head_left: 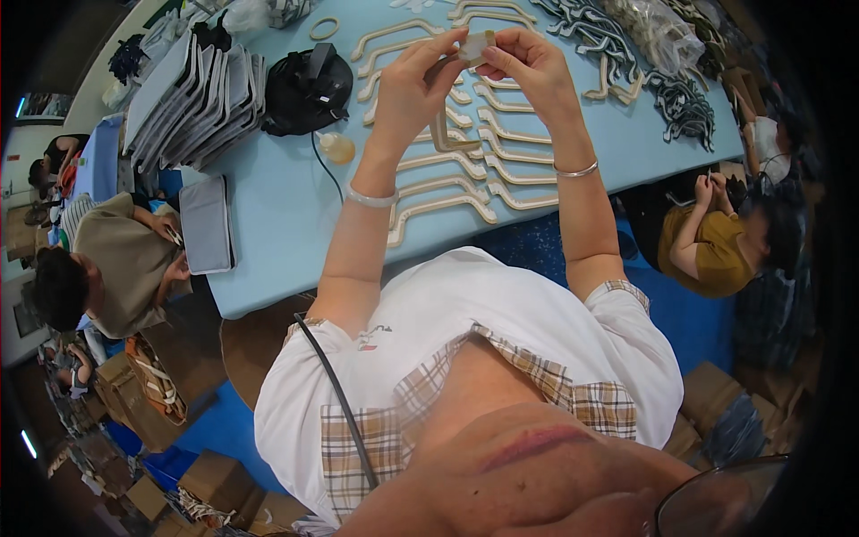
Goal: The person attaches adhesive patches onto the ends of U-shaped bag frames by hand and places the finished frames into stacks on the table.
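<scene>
Over the far part of the light blue table, my left hand and my right hand are raised close together. Between their fingertips they pinch a small, flat, whitish piece with tan edges; its exact kind is not clear. Below the hands, a beige bent strip shows, and I cannot tell whether it joins the pinched piece. Under my forearms lie two columns of cream-edged, bent strips, several in each, set roughly parallel. My fingers partly hide the far ones.
Stacked grey panels and a single grey panel lie left. Nearer stand a black corded device, a small bottle and a tape ring. Dark-and-white strips pile up right. Co-workers sit left and right.
</scene>
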Demonstrator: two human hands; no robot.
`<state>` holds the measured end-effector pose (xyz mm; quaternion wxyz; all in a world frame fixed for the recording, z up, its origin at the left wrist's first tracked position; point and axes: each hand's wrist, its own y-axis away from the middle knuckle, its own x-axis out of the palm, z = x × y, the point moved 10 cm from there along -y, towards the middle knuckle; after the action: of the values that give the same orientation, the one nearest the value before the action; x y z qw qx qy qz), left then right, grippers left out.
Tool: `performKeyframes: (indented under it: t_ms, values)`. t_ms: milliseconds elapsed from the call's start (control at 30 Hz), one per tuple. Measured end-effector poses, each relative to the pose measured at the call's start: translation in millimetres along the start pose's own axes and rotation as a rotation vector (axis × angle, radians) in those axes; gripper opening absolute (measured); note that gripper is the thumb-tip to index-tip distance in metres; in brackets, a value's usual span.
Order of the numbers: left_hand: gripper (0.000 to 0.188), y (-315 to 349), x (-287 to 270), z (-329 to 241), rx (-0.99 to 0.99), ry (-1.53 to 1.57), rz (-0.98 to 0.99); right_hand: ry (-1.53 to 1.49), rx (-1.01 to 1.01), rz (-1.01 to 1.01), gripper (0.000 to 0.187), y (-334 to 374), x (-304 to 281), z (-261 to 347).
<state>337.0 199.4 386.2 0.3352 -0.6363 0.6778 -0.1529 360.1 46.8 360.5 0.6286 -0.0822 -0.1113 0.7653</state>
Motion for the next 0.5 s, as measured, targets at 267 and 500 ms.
performKeyframes:
  t_ms: [267, 500]
  values:
    - [0.031, -1, 7, -10, 0.109, -0.126, 0.051, -0.032, 0.035, -0.041, 0.018, 4, -6, -2]
    - [0.031, -1, 8, -19, 0.197, -0.15, 0.039, -0.144, 0.061, 0.025, 0.023, 4, -5, -9]
